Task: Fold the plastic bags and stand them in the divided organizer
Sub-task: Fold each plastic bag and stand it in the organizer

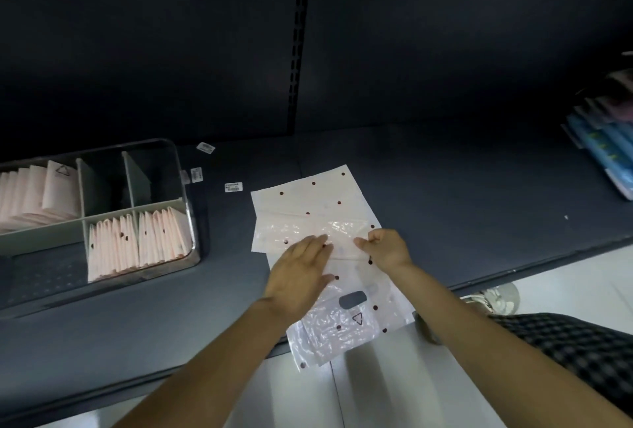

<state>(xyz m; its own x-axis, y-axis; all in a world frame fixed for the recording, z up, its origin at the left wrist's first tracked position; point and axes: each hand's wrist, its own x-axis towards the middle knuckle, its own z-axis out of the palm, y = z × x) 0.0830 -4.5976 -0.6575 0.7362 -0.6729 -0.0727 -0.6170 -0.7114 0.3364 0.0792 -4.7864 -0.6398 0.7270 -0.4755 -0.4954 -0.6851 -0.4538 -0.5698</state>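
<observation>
Dotted plastic bag (322,222) lies flat on the dark shelf (445,187), near end hanging over the front edge. Left hand (301,277) released, fingers straight, pressing flat on the bag's middle. Right hand (385,249) pinches a crinkled fold of the bag, grip clenched on the film. Clear divided organizer (185,187) sits to the left, well apart, with folded bags (137,242) standing in its compartments.

L hand (301,277) flat, fingers straight, pointing 1 o'clock. R hand (385,249) at its 2 o'clock, fingers curled, pinching. Both forearms bare, extended fwd.
</observation>
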